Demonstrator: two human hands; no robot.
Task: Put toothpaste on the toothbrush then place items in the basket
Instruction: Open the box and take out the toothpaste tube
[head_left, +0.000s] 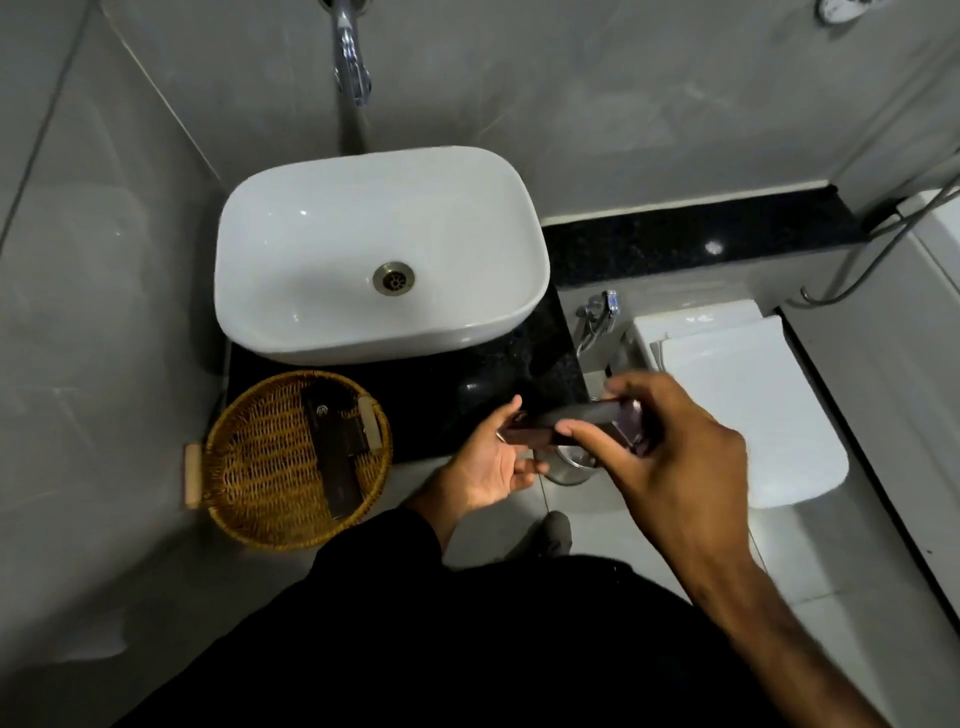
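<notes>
A round wicker basket (249, 467) sits on the black counter's front left corner, with a long dark box (335, 457) lying in it. In front of the counter I hold a second dark narrow box (566, 423) level between both hands. My left hand (493, 462) supports its left end with palm up. My right hand (670, 447) pinches its right end, where the flap looks open. No toothbrush or toothpaste tube is visible outside the boxes.
A white basin (311, 234) stands on the black stone counter (540, 358), under a chrome tap (350, 57). A white toilet (748, 395) with a spray hose (597, 317) stands to the right. A metal bin (569, 467) sits on the floor below my hands.
</notes>
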